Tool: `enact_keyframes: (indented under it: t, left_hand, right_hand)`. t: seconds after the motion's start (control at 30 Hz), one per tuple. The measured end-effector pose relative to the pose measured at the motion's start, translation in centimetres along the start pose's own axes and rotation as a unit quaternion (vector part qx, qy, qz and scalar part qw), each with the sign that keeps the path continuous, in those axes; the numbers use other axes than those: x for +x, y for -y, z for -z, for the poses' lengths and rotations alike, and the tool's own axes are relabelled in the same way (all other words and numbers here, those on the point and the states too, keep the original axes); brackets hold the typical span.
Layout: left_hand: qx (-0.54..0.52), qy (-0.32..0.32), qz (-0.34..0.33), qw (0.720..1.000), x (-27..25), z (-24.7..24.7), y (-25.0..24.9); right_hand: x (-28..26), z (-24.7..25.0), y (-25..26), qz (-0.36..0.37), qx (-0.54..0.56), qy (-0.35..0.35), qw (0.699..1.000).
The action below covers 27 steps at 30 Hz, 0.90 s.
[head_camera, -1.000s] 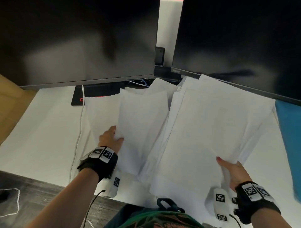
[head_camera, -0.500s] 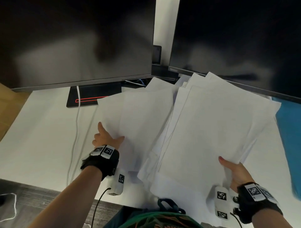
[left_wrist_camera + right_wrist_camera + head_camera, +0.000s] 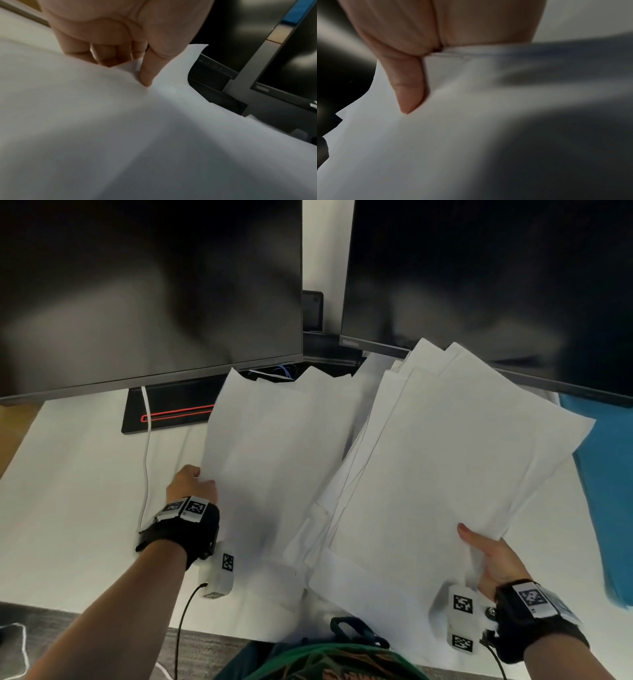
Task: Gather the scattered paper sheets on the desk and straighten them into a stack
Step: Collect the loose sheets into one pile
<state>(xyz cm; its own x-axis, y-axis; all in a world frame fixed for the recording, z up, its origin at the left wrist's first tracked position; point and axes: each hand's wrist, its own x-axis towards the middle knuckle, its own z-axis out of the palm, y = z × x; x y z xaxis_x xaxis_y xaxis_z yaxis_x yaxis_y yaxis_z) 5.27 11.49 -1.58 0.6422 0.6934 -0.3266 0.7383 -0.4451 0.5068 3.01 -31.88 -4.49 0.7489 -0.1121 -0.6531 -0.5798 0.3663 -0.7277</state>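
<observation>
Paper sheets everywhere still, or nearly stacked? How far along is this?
Partly done. The sheets are gathered into two loose bunches: the right hand grips the larger bunch, its edges fanned out; the left hand pinches the smaller bunch. A few sheets lie between them on the desk. Left: merge everything and square the edges.

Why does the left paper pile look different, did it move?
Yes. The left hand has lifted its sheets, and their far edge now covers part of the monitor base.
</observation>
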Motion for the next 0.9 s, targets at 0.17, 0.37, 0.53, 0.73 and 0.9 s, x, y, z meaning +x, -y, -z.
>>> enact_keyframes:
  t: [0.17,0.37,0.53,0.73,0.9]
  left_hand:
    - [0.022,0.092,-0.051,0.994,-0.7,-1.1,-1.4]
    - [-0.078,0.167,-0.038,0.982,-2.6,-3.2,-4.6]
    - [-0.199,0.169,0.054,0.964,-3.7,-4.5,-4.5]
    - [-0.152,0.117,-0.063,0.979,-4.2,-4.7,-5.1]
    - [-0.219,0.174,-0.019,0.96,-5.0,-5.2,-5.3]
  right_hand:
    - [-0.1,-0.2,0.1,0.002,-0.007,0.005,1.0]
    - [0.0,-0.4,0.1,0.005,-0.044,-0.006,0.999]
    - [0.1,-0.7,0.2,0.018,-0.059,-0.02,0.998]
    - [0.2,-0.7,0.3,0.021,-0.052,-0.018,0.998]
    - [0.4,-0.6,0.1,0.025,-0.056,-0.022,0.998]
